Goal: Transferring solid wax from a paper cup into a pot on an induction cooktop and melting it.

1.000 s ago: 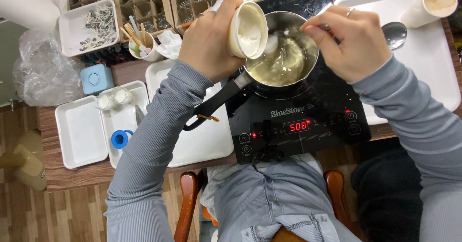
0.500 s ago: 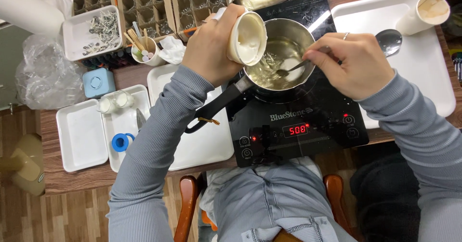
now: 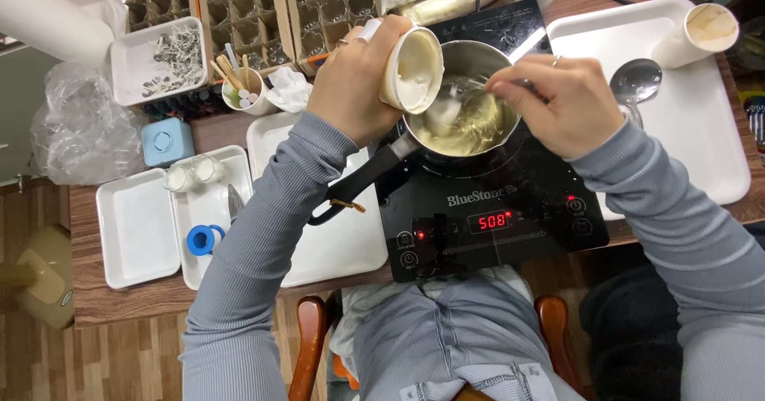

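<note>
My left hand [image 3: 357, 78] grips a white paper cup [image 3: 412, 69], tipped on its side over the left rim of a small steel saucepan [image 3: 464, 114]. The cup's inside is smeared with pale wax-like residue. My right hand [image 3: 558, 102] pinches a thin utensil whose tip reaches into the pan, where a white lump sits in yellowish liquid. The pan stands on a black induction cooker [image 3: 510, 202] with a red lit display, and its black handle [image 3: 358, 186] points toward me on the left.
A white tray [image 3: 701, 122] at the right holds a metal spoon [image 3: 635, 82] and a paper cup [image 3: 695, 34]. Left of the cooker lie white trays [image 3: 135, 226], a blue tape roll [image 3: 204, 239], a blue box [image 3: 165, 142] and a cup of sticks [image 3: 239, 90]. A cardboard divider box [image 3: 263, 10] stands behind.
The cup has stayed tilted over the pan while my right hand shifted slightly left over the pan, moving the utensil in the liquid. The camera view drifted a little.
</note>
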